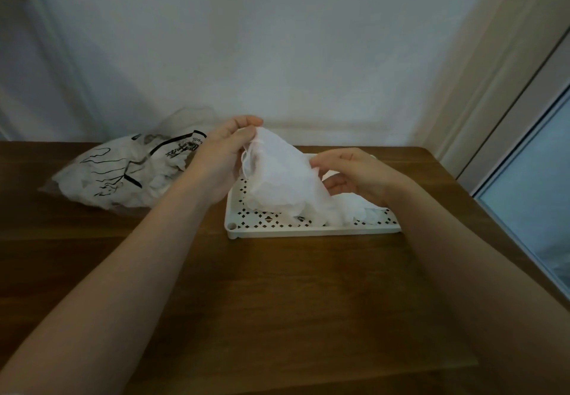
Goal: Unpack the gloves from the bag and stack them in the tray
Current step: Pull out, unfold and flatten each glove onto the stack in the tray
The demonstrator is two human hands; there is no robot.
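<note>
A thin white glove point(274, 172) hangs over the white perforated tray point(308, 231). My left hand point(225, 154) pinches its top edge between thumb and fingers, above the tray's left end. At the glove's right side my right hand point(354, 178) pinches it with curled fingers. More white gloves point(354, 212) lie heaped in the right part of the tray, partly hidden by my right hand. The clear plastic bag point(123, 172) with black print lies to the left of the tray and holds more white gloves.
All of it stands on a brown wooden table point(277, 296) against a white wall. The table's right edge runs beside a window frame point(524, 154). The tray sits close to the back edge.
</note>
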